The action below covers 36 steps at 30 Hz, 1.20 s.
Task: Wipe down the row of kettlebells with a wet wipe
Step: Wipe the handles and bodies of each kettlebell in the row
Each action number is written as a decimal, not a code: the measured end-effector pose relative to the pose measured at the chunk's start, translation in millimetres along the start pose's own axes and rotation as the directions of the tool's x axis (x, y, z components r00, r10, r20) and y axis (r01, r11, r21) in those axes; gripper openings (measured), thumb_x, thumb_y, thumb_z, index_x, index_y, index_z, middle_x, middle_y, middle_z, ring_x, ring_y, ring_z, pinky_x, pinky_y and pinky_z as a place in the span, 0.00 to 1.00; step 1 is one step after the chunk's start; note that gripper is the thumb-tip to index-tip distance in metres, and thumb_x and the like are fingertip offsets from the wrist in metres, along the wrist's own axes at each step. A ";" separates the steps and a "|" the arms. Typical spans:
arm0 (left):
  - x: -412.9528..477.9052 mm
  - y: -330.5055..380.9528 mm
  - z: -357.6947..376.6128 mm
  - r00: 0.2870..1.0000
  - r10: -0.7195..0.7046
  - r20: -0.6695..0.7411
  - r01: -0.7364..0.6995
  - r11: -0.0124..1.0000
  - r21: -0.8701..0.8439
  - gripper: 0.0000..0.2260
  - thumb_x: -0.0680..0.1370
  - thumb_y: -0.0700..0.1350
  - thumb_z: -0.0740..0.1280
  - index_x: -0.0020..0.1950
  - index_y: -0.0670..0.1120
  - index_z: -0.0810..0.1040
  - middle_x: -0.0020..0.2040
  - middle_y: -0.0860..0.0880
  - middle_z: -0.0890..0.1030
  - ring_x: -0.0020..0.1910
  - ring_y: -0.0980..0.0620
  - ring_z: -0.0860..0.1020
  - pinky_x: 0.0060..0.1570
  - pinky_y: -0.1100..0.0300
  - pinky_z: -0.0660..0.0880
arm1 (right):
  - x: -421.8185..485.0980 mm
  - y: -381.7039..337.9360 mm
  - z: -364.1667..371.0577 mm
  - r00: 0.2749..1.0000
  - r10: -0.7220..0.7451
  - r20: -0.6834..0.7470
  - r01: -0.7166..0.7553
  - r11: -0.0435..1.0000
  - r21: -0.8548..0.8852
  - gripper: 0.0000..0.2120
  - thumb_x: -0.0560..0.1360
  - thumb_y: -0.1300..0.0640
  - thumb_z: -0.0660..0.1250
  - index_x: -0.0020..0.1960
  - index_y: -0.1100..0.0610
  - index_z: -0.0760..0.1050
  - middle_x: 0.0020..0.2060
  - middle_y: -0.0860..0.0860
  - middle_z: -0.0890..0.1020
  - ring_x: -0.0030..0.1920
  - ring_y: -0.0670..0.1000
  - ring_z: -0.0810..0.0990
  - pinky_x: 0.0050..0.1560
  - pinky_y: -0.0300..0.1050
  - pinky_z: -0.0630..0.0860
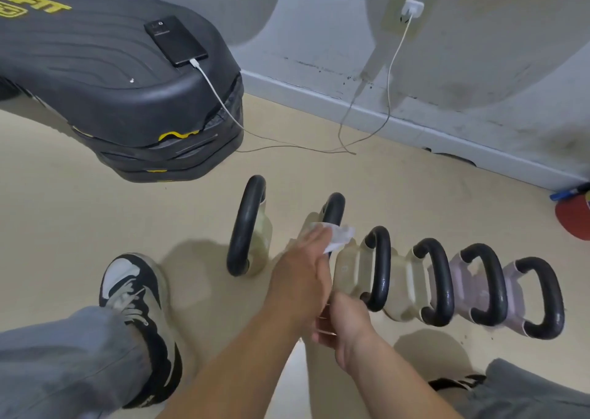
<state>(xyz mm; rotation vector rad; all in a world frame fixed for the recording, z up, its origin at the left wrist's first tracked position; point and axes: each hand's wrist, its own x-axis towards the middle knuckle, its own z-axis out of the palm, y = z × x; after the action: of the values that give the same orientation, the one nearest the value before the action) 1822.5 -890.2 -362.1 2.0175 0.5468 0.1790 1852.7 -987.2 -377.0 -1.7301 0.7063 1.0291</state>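
Several kettlebells with black handles and pale bodies stand in a row on the beige floor, from the first kettlebell (247, 227) on the left to the last kettlebell (539, 297) on the right. My left hand (303, 275) presses a white wet wipe (340, 236) against the second kettlebell (333, 209), pinching the wipe with its fingers and covering most of that handle. My right hand (343, 326) curls around the near end of the same kettlebell, just below my left hand; its grip is partly hidden.
A black stacked step platform (111, 92) lies at the left with a phone (175, 40) on top, its white cable (392, 64) running to a wall charger. My shoe (134, 294) stands left of the row. A red object (574, 217) sits at the right edge by the wall.
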 end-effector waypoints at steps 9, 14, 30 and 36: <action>-79.6 -29.9 15.7 0.949 -0.316 0.020 0.316 0.949 0.002 0.15 0.80 0.51 0.56 0.61 0.67 0.75 0.39 0.62 0.79 0.40 0.60 0.76 0.39 0.74 0.68 | 9.9 15.6 -8.1 0.999 0.050 0.019 -0.051 0.995 0.085 0.13 0.80 0.60 0.58 0.52 0.61 0.81 0.33 0.57 0.81 0.27 0.54 0.77 0.35 0.45 0.77; -54.4 -31.3 18.5 0.763 -0.641 -0.081 0.582 0.736 -0.346 0.16 0.79 0.40 0.59 0.44 0.57 0.82 0.39 0.61 0.83 0.40 0.62 0.78 0.48 0.61 0.79 | 13.0 13.4 -9.1 0.999 0.040 0.022 -0.041 0.996 0.084 0.13 0.81 0.61 0.57 0.52 0.63 0.80 0.31 0.56 0.81 0.29 0.55 0.77 0.34 0.46 0.76; -27.3 -16.5 37.0 0.876 -0.475 -0.079 0.451 0.867 -0.213 0.26 0.73 0.39 0.59 0.68 0.59 0.74 0.52 0.57 0.79 0.51 0.52 0.78 0.52 0.58 0.79 | 35.4 22.7 -12.1 0.997 0.081 0.016 -0.082 0.991 0.104 0.18 0.79 0.59 0.60 0.63 0.65 0.80 0.40 0.59 0.86 0.37 0.58 0.82 0.43 0.51 0.82; -23.9 -18.9 42.0 0.932 -0.326 -0.158 0.350 0.922 0.165 0.13 0.78 0.55 0.69 0.57 0.49 0.75 0.49 0.52 0.71 0.49 0.50 0.73 0.50 0.54 0.76 | 40.9 24.2 -16.7 0.995 0.088 0.043 -0.092 0.990 0.105 0.16 0.80 0.58 0.61 0.57 0.63 0.85 0.39 0.57 0.86 0.36 0.56 0.82 0.36 0.45 0.81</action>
<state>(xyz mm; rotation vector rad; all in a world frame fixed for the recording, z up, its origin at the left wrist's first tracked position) 1810.2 -926.9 -396.6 2.0670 1.0193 0.0455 1857.6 -1011.8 -420.7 -1.5948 0.8064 1.0644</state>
